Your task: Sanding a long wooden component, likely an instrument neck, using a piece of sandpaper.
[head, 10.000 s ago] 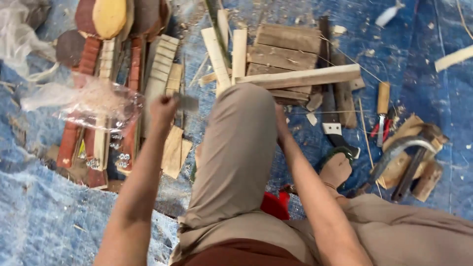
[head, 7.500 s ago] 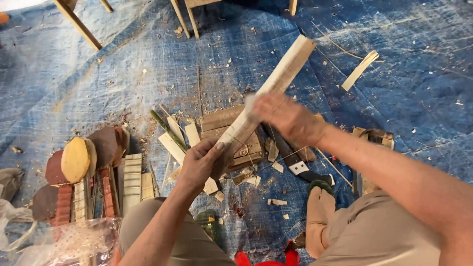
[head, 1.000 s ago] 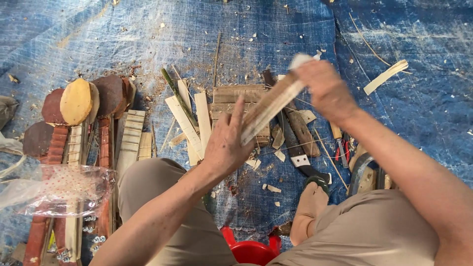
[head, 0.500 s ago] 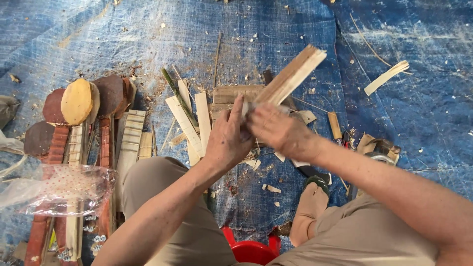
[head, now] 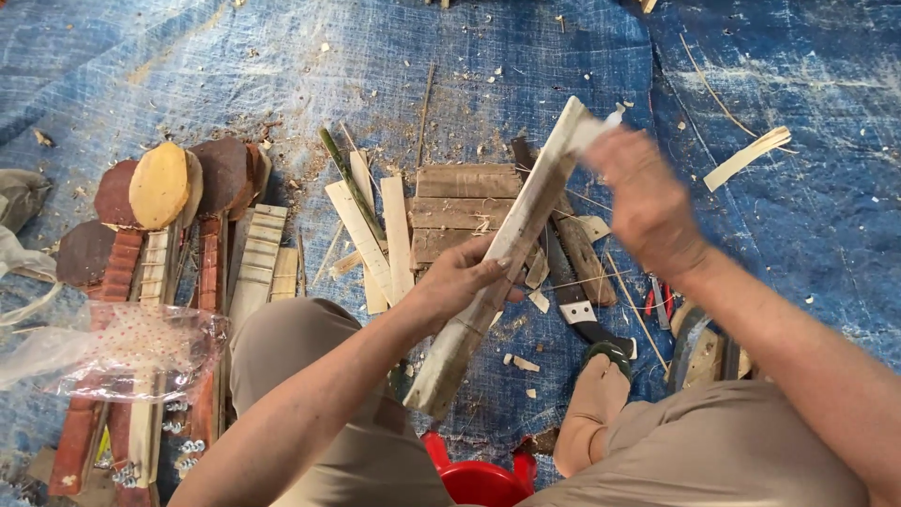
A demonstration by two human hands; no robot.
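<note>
Pale wood, rough and grey at its near end, made up the long strip (head: 497,263) held slantwise between both hands above the blue tarpaulin (head: 526,66) on the floor. The left hand (head: 455,286) was closed around the strip's middle, fingers wrapped over its upper face, with the lower end of the strip projecting past that hand toward the person's knee (head: 291,338). The right hand (head: 648,202) was at the strip's far upper end; it was blurred, and whether it was gripping the strip or pressing a small pale piece against it could not be told. Directly beyond the left hand lay a stack of short brown boards (head: 465,211) and, just left of those, several pale slats (head: 375,230) and a green stalk (head: 352,183). Beneath the right hand a dark-handled blade (head: 577,282) rested on the tarpaulin, with red-handled pliers (head: 657,296) just beside the right wrist. Well to the left of the left hand stood a row of unfinished small stringed instruments (head: 160,235) with rounded bodies and fretted necks, partly covered by a clear plastic bag (head: 122,352). A red container (head: 479,479) sat between the person's legs, below both hands. Wood chips were scattered about.
</note>
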